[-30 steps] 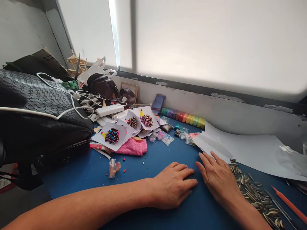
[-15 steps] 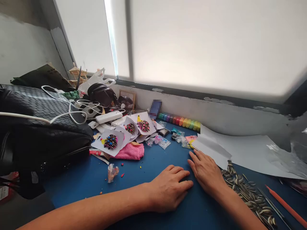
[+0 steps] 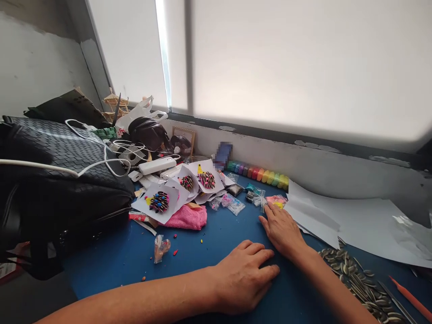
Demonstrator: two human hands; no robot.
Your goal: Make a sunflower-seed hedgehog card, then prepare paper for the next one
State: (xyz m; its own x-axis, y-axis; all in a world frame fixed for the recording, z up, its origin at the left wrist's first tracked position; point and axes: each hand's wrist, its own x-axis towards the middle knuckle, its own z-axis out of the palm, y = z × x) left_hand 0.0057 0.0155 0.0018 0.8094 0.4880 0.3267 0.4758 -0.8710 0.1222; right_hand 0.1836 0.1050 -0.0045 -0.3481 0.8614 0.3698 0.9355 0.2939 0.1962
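Note:
My left hand rests palm down on the blue tabletop, its fingers loosely bent and apart, with no object visible in it. Farther out, my right hand lies palm down with fingers stretched forward. Its fingertips are at the near edge of a small bag of pink and yellow material; whether they touch it I cannot tell. White paper sheets lie just right of that hand. Striped sunflower seeds are heaped beside my right forearm.
Paper sheets with seed-covered hedgehog figures lie left of centre, by a pink cloth. Small plastic bags and a row of coloured clay sit toward the wall. A black bag fills the left; an orange tool lies right.
My right hand has moved forward and slightly left, up to the bag of pink and yellow material. My left hand stays on the tabletop. The whole view has shifted a little.

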